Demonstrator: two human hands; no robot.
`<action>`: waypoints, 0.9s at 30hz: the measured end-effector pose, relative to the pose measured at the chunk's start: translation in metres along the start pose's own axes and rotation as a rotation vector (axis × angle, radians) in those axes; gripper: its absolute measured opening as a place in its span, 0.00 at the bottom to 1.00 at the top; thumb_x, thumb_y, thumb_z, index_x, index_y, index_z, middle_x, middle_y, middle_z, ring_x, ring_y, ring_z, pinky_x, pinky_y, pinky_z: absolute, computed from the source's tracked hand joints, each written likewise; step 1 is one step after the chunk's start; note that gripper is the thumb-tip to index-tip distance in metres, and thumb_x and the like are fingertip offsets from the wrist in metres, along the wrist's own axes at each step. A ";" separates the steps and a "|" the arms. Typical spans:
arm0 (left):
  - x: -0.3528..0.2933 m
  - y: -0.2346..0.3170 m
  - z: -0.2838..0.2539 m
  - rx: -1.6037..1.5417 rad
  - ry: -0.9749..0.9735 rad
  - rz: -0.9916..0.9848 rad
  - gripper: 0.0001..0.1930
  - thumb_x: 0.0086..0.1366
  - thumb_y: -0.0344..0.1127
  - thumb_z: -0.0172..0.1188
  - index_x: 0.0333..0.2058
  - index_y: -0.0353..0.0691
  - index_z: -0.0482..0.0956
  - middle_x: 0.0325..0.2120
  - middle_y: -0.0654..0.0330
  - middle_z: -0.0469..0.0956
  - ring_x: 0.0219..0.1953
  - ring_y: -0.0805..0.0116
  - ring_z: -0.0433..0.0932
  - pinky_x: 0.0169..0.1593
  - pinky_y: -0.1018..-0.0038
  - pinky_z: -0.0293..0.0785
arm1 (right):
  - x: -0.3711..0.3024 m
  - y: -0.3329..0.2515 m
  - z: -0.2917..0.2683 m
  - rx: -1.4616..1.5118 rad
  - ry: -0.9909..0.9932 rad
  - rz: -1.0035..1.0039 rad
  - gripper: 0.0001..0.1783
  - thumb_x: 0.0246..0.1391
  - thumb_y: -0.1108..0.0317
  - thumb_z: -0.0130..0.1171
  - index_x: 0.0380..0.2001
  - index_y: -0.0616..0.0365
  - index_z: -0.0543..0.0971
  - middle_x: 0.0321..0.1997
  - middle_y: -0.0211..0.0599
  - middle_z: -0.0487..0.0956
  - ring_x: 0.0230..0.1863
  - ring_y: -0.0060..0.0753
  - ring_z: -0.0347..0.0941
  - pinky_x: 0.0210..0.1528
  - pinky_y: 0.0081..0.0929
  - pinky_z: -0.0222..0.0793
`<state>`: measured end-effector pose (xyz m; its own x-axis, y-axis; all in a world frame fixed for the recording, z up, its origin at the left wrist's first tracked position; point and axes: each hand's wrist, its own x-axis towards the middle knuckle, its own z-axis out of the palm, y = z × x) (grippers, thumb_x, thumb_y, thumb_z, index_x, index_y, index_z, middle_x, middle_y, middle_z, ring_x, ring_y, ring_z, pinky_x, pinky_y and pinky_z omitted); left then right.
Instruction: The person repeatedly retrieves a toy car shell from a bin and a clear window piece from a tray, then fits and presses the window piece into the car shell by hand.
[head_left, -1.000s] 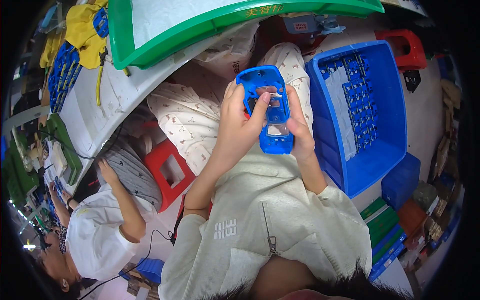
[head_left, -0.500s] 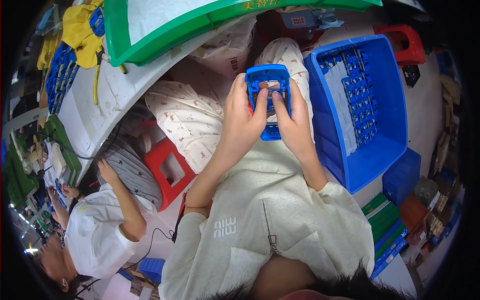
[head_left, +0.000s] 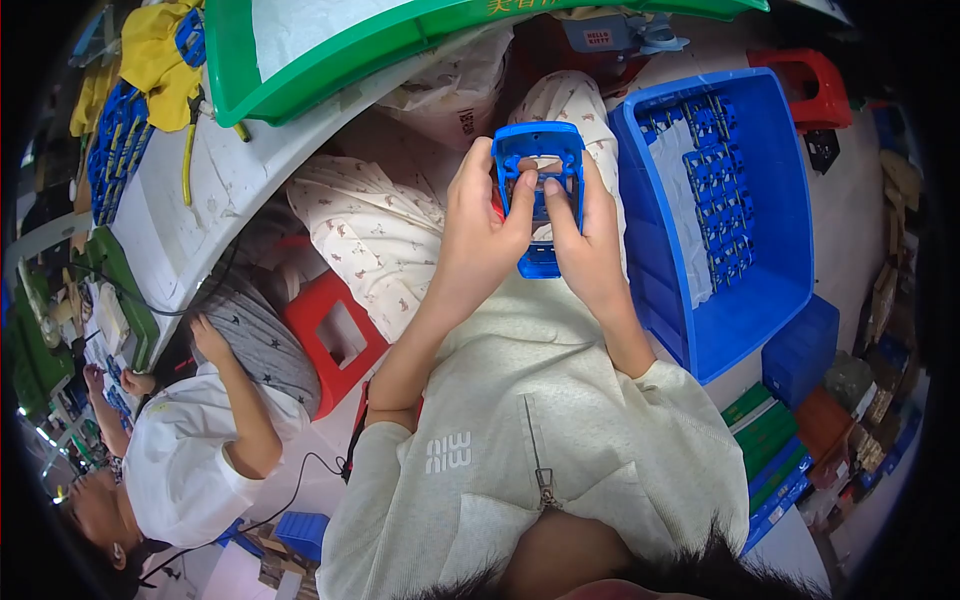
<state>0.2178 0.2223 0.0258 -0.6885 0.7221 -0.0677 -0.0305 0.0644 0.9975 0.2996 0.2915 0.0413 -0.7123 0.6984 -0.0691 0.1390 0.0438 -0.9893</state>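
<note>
A blue plastic shell, shaped like a toy car body with its hollow side up, is held over my lap. My left hand grips its left side, and my right hand grips the right side. Both thumbs press down inside the hollow, close together, on parts too small to make out. The fingers wrap behind the shell and are mostly hidden. A bit of red shows by my left fingers.
A deep blue bin with rows of blue parts stands on my right. A green tray sits on the white table ahead left. Red stools stand nearby. A co-worker in a white shirt sits at left.
Almost nothing differs. The shell and both hands hold nearly the same place, and the thumbs stay inside it. At left, the co-worker's arm and head have shifted slightly.
</note>
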 end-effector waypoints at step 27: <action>-0.010 -0.002 -0.013 0.050 0.265 -0.035 0.05 0.58 0.29 0.53 0.30 0.34 0.69 0.24 0.63 0.70 0.26 0.78 0.68 0.29 0.80 0.66 | -0.004 0.020 0.010 0.118 -0.205 0.075 0.10 0.45 0.80 0.45 0.35 0.63 0.63 0.22 0.47 0.70 0.26 0.36 0.71 0.29 0.28 0.64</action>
<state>0.2150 0.2062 0.0248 -0.8536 0.5137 -0.0872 -0.0265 0.1244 0.9919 0.2987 0.2823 0.0207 -0.8297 0.5362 -0.1553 0.1237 -0.0948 -0.9878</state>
